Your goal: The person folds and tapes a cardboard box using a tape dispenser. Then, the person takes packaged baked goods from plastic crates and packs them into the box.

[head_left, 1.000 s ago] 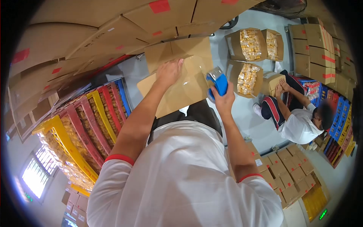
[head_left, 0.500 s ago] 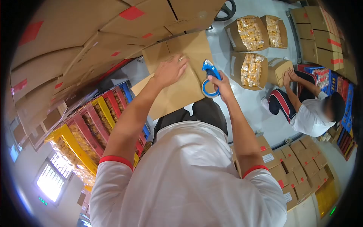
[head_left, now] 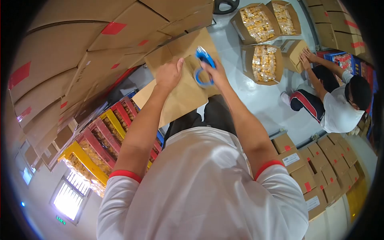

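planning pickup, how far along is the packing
Looks done: three floor cartons filled with bagged pieces. In hand: a carton with spread flaps, left hand at it, blue tape dispenser in right hand. Probably left: taping it and closing the filled, open ones.

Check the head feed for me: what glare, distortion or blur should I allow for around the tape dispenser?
Head view: wide-angle distortion bows the stacked cartons, and dark vignetting fills the corners; the window is blown out; the floor shows a pale sheen; the tape dispenser in the right hand reads clearly in outline, though fine detail is soft.
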The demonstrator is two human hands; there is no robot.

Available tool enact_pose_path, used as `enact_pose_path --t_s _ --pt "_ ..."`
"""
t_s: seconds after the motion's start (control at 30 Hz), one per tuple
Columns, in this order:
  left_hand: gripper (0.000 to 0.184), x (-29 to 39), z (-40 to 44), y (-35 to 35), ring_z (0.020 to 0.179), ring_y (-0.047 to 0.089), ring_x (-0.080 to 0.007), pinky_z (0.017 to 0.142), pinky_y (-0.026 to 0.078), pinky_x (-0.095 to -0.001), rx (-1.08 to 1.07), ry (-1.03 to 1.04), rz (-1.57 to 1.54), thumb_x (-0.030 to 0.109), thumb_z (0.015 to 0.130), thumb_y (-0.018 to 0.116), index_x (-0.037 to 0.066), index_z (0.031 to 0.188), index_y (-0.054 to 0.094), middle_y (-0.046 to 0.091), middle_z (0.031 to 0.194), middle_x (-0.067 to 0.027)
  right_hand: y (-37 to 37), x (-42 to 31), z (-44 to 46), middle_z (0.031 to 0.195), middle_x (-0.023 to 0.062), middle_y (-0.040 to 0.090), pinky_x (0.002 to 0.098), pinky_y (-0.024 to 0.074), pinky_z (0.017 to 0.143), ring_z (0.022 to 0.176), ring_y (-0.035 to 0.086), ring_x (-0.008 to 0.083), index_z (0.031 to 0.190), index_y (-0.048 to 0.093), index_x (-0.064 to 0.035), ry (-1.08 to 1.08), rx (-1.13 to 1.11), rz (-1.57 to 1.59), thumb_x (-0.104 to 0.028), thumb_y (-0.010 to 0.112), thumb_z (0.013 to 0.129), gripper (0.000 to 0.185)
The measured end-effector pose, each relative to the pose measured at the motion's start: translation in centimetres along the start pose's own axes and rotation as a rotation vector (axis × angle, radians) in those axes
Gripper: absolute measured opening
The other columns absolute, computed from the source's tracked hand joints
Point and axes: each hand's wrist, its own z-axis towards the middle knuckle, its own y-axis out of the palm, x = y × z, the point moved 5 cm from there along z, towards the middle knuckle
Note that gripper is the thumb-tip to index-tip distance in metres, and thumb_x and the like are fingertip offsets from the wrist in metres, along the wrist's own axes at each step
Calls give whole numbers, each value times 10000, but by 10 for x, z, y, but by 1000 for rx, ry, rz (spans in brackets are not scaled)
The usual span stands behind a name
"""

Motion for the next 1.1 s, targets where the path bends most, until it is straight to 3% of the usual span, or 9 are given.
enact_pose_path --t_s 0.17,0.23,0.33,0.43,0.57,0.7,0.77,0.9,1.1 --pt "460 2 -12 -9 1142 639 -379 924 492 -536 363 194 -140 475 1027 527 76 1249 586 703 1178 -193 -46 49 -125 794 6 579 238 384 517 588 490 73 1124 623 -60 95 17 110 -338 802 884 408" --pt "559 40 -28 -15 1301 557 -344 1015 464 -506 167 1050 266 520 964 619 74 1300 597 632 1356 -170 -46 45 -127 787 7 579 240 394 517 576 493 81 1123 620 -61 99 16 138 -338 790 898 395" --pt "666 29 -14 -10 1285 572 -371 1027 467 -498 -326 907 370 634 922 615 64 1266 643 646 1345 -176 -58 48 -126 791 25 613 273 480 575 620 579 112 1098 613 -36 93 103 484 -379 713 974 378" --pt "743 -29 27 -54 1198 626 -383 1001 487 -497 -163 109 172 718 916 556 54 1222 687 681 1281 -189 -57 32 -130 924 66 675 289 550 677 732 662 149 1179 608 -8 117 36 478 -376 682 1000 416" --pt "865 -152 10 -56 983 732 -349 836 580 -463 -25 -229 -83 793 872 536 18 1225 690 746 1074 -225 -28 -5 -143 1170 114 670 371 531 964 1110 653 225 1338 552 33 25 -14 418 -401 687 992 571" --pt "965 -177 -112 -8 908 762 -296 748 630 -314 -351 -556 -849 741 874 620 10 1486 472 641 1311 -267 0 -16 -112 1208 104 662 356 434 1073 1219 576 194 1352 580 22 -33 -40 259 -434 710 968 610" --pt "1083 -177 -172 31 1159 677 -382 951 592 -400 -621 -730 -1172 662 865 711 -25 1577 269 504 1468 -297 13 -27 -94 1129 79 678 302 445 977 1076 598 145 1290 641 -6 -137 -94 43 -462 733 940 582" --pt "1226 -189 -190 24 1576 136 -387 1252 181 -578 268 -244 -482 480 748 897 57 1638 167 158 1667 -288 32 -38 -80 1042 62 676 318 476 887 979 611 141 1189 658 -19 -99 -119 7 -449 751 928 512" --pt "1296 -88 -126 -30 1566 156 -415 1224 190 -631 223 75 -28 545 686 889 149 1664 138 165 1686 -237 63 -129 -86 1027 163 674 384 528 856 945 683 227 1220 551 13 -624 359 -485 -346 827 880 566"
